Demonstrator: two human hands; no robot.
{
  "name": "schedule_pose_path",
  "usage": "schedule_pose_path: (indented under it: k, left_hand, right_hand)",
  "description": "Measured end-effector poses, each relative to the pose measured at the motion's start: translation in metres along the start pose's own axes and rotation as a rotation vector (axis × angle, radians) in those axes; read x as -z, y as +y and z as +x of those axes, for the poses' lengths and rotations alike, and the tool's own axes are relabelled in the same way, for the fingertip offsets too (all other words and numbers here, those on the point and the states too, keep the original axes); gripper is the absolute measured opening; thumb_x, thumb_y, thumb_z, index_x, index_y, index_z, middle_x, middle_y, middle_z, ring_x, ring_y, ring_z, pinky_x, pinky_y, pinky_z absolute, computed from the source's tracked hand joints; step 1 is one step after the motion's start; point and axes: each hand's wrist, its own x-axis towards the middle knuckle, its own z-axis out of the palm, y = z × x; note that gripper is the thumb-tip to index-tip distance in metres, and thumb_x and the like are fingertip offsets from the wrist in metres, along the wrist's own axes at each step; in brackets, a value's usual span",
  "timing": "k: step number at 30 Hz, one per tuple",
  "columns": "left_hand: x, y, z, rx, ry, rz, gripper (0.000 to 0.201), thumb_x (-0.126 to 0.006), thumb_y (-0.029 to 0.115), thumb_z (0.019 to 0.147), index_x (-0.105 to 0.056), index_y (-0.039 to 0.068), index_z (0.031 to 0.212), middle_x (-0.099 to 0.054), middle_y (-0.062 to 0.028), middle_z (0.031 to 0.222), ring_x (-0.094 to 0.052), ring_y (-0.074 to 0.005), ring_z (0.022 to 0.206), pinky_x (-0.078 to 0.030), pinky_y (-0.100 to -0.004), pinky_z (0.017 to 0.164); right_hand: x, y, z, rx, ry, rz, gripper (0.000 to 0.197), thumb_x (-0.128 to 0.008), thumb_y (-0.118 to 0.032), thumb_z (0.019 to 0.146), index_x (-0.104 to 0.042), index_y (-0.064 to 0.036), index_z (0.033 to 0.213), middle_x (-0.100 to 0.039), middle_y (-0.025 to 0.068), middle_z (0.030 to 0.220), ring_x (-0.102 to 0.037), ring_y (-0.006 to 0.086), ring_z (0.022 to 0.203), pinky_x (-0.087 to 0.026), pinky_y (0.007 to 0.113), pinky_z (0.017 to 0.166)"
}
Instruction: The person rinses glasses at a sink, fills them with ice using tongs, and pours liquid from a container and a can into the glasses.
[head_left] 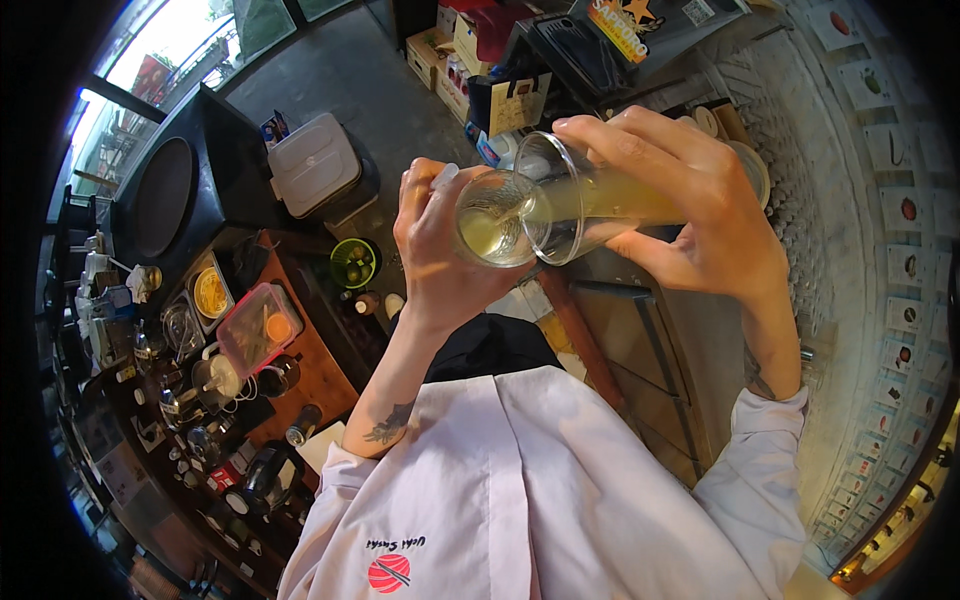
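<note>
Our right hand grips a tilted, clear, cylindrical glass of cloudy yellow liquid, mouth right at the round, clear glass tumbler our left hand clasps

The reddish-brown wooden counter carries a clear, pink-rimmed plastic container and a dark cylindrical bottle, while the dark grey floor bears a pale-lidded bin and, farther right, some tan boxes.
</note>
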Motion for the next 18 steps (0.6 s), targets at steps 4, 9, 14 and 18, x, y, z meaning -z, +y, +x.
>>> schedule_pose_path:
  k: [4, 9, 14, 18]
  left_hand:
    - [-0.002, -0.0014, -0.0012, -0.037, -0.007, -0.024, 0.053, -0.095, 0.022, 0.061, -0.073, 0.002, 0.104, -0.071, -0.0084, 0.1, -0.061, -0.0268, 0.097, -0.051, -0.0377, 0.085]
    - [-0.0011, -0.0021, -0.0013, -0.044, -0.019, -0.033, 0.053, -0.095, 0.02, 0.06, -0.072, 0.001, 0.104, -0.07, -0.0088, 0.1, -0.061, -0.026, 0.097, -0.051, -0.0368, 0.084]
    - [-0.0043, -0.0007, -0.0033, -0.039, 0.002, -0.074, 0.054, -0.096, 0.02, 0.058, -0.072, 0.002, 0.103, -0.067, -0.0087, 0.098, -0.06, -0.0244, 0.094, -0.051, -0.0365, 0.083]
    - [-0.0042, 0.0003, -0.0079, 0.007, -0.017, -0.066, 0.056, -0.095, 0.02, 0.058, -0.071, 0.002, 0.105, -0.062, -0.0089, 0.1, -0.06, -0.0224, 0.093, -0.052, -0.0354, 0.08]
  right_hand:
    - [-0.0022, 0.0015, -0.0048, 0.008, 0.002, -0.014, 0.077, -0.085, -0.01, 0.066, -0.064, -0.0029, 0.139, -0.069, 0.013, 0.109, -0.069, 0.0313, 0.092, -0.055, 0.038, 0.079]
    - [-0.0047, 0.0025, -0.0062, 0.008, 0.015, -0.004, 0.075, -0.085, -0.011, 0.066, -0.065, -0.003, 0.138, -0.069, 0.013, 0.107, -0.068, 0.0325, 0.092, -0.055, 0.039, 0.078]
    - [-0.0009, -0.0025, -0.0051, -0.023, -0.022, -0.004, 0.076, -0.084, -0.011, 0.066, -0.065, -0.0031, 0.139, -0.069, 0.0141, 0.109, -0.068, 0.0334, 0.093, -0.056, 0.04, 0.079]
    - [-0.0013, -0.0031, -0.0057, -0.021, -0.025, -0.015, 0.076, -0.084, -0.011, 0.066, -0.065, -0.0032, 0.139, -0.07, 0.0146, 0.111, -0.068, 0.0343, 0.093, -0.056, 0.041, 0.079]
